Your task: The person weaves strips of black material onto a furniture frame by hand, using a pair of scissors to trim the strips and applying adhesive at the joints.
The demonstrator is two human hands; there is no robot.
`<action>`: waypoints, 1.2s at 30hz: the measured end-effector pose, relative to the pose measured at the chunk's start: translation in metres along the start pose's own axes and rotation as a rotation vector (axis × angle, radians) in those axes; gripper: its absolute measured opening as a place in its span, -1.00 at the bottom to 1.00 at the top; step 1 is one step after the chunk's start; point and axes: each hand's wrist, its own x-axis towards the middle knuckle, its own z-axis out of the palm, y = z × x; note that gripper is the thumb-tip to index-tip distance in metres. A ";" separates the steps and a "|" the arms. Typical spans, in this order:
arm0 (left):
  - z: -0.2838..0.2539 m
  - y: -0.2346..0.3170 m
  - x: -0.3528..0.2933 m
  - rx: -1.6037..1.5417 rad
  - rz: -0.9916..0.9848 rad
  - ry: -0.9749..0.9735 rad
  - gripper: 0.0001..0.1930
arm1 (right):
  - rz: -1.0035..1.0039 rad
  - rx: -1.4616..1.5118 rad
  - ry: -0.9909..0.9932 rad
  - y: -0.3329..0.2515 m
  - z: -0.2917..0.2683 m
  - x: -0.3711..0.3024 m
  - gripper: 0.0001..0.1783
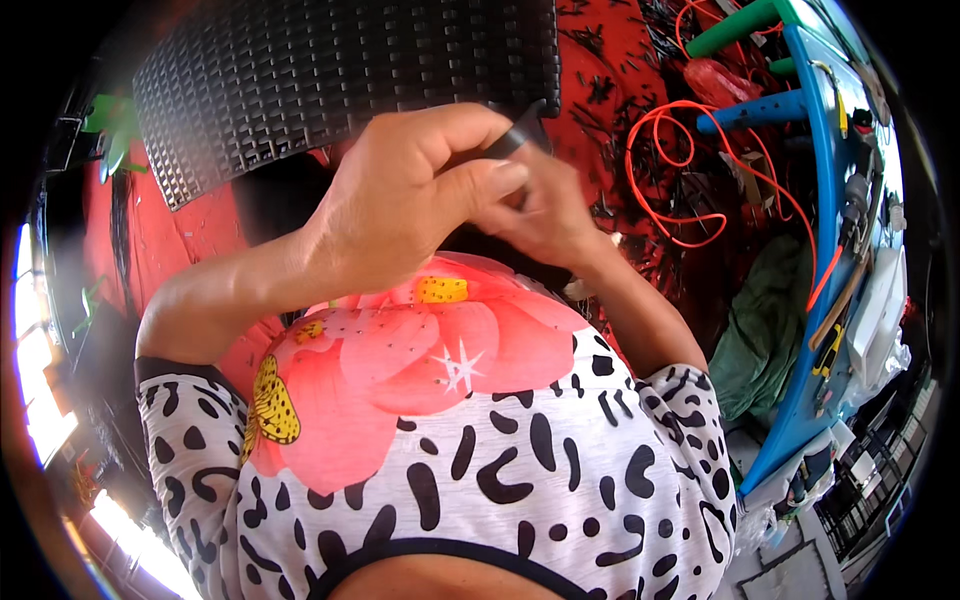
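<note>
In front of my chest my left hand [400, 190] is closed, thumb and forefinger pinching a flat black strip [507, 145] of rattan-like plastic. My right hand [555, 210] is just beyond it on the right, slightly blurred, with its fingers curled. The left hand partly covers those fingers, so what they hold cannot be made out. Behind both hands a black woven wicker panel [350, 65] stands tilted, its lower edge close to the knuckles of my left hand. A dark end of strip sticks up beside the panel's right corner.
Red sheeting [590, 60] strewn with black scraps covers the floor. An orange-red hose [640, 185] coils at the right. A blue table [800, 370] there holds tools, with a green cloth [760, 320] beside it. Something green [112, 125] stands at far left.
</note>
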 end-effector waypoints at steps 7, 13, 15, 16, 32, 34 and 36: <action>-0.009 0.028 -0.008 -0.334 -0.015 -0.076 -0.63 | -0.445 0.326 0.091 -0.020 0.036 0.019 -0.78; -0.028 0.012 -0.013 -0.315 0.076 0.135 -0.48 | -0.144 0.743 -0.319 -0.064 0.021 0.026 -0.79; -0.036 -0.001 0.000 -0.270 -0.016 0.202 -0.53 | -0.064 0.930 -0.582 -0.075 0.009 0.025 -0.75; -0.048 -0.017 0.006 -0.393 -0.113 0.159 -0.56 | -0.112 0.928 -0.679 -0.080 0.007 0.030 -0.75; -0.126 -0.142 -0.009 -0.059 -0.563 0.191 -0.69 | 0.069 -0.281 -0.517 0.009 0.086 0.064 -0.38; -0.103 -0.134 0.009 0.025 -0.487 0.187 -0.69 | 0.008 -0.420 -0.651 0.006 0.066 0.057 -0.44; -0.074 -0.128 0.031 0.083 -0.333 0.138 -0.68 | -0.080 -0.404 -0.618 0.010 0.036 0.040 -0.59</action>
